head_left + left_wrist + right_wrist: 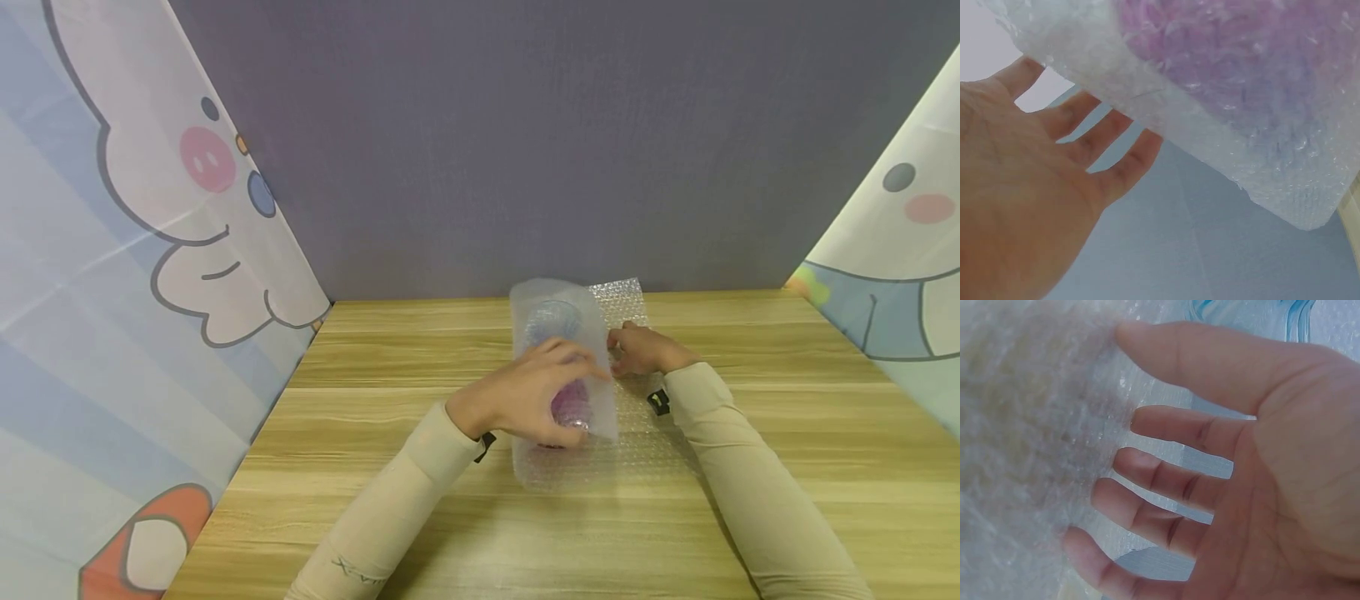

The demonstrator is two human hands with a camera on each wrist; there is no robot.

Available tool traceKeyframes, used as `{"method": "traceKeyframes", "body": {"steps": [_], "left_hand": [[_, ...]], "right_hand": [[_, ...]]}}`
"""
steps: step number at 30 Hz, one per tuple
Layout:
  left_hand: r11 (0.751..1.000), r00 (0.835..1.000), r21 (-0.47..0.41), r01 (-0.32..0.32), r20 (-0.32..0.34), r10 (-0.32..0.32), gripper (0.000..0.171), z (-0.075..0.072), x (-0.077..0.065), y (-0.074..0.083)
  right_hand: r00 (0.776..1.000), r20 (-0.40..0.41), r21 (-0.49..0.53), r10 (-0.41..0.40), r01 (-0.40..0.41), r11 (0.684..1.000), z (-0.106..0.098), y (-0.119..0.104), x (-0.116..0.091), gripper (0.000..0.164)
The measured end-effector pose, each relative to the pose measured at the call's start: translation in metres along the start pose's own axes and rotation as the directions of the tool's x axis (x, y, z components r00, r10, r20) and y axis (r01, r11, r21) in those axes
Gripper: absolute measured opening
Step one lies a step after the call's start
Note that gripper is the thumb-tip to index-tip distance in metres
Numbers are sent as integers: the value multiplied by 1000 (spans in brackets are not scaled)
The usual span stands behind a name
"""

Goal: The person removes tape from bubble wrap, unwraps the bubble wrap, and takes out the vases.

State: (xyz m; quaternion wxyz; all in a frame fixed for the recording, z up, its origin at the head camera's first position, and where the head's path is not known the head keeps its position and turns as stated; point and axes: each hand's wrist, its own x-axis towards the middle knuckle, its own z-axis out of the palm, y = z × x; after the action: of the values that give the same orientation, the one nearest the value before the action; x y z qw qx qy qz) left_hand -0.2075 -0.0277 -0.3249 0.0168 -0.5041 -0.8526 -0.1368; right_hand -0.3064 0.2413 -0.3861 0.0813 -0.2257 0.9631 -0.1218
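Observation:
A clear, glass-like object with a bluish ribbed end (pixel 553 321) and a purple end (pixel 573 404) lies under a folded layer of bubble wrap (pixel 531 467); its exact kind is hard to tell. Over the middle of this bundle is my left hand (pixel 543 387), thumb and fingers spread apart. In the left wrist view, fairly straight fingertips touch the wrap's edge (pixel 1210 159). My right hand (pixel 643 348) is at the right side of the bundle. The right wrist view shows its extended fingers touching the wrap (pixel 1029 425), the thumb apart from them.
More bubble wrap (pixel 624 302) extends to the right and back of the bundle on the wooden table (pixel 375 467). A grey panel (pixel 487 150) rises along the table's back edge. Cartoon-printed cloths (pixel 67 275) hang on both sides.

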Motion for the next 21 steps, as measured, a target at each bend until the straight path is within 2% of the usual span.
{"method": "traceKeyframes", "body": {"steps": [7,13,17,21], "left_hand": [[998,994,49,41,-99,-36,79,-1,0,-1],[996,986,28,83,-145,-78,84,-3,0,-3],[996,981,35,86,-175,-79,80,-4,-1,-5],[995,981,42,88,-176,-79,74,-4,-2,-6]], "right_hand": [[1000,12,2,1,-1,1000,0,2,0,42],[1000,17,-9,-4,4,1000,1,2,2,40],[1000,11,-5,0,1,1000,1,1,1,43],[1000,8,-3,4,-4,1000,1,1,1,42]]}}
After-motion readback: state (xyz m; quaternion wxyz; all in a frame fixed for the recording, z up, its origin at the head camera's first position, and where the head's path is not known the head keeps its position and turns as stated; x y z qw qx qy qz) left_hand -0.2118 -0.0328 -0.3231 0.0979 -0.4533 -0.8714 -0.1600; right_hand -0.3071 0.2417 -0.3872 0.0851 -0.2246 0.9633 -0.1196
